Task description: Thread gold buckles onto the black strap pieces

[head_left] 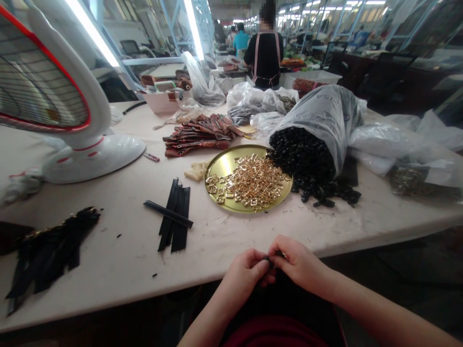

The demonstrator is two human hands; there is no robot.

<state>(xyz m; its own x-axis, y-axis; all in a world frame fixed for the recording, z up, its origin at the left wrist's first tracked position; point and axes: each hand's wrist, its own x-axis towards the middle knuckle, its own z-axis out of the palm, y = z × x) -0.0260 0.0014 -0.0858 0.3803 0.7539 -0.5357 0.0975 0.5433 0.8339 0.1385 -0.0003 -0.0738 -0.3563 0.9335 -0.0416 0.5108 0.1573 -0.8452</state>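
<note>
Just past the table's front edge, my left hand and my right hand meet, fingertips pinched together. Between them is a small black piece, mostly covered by the fingers, so its exact kind is hidden. Beyond the hands lies a round gold tray heaped with small gold-coloured square buckles. Small black pieces spill from a translucent plastic bag onto the table beside the tray. Left of the tray, several flat black strips lie stacked, one crosswise on top.
A white fan with a red rim stands at left. Near the left edge lies a bundle of black strips with gold ends. Folded reddish-brown pieces sit behind the tray. More plastic bags are at right. A person in an apron stands beyond.
</note>
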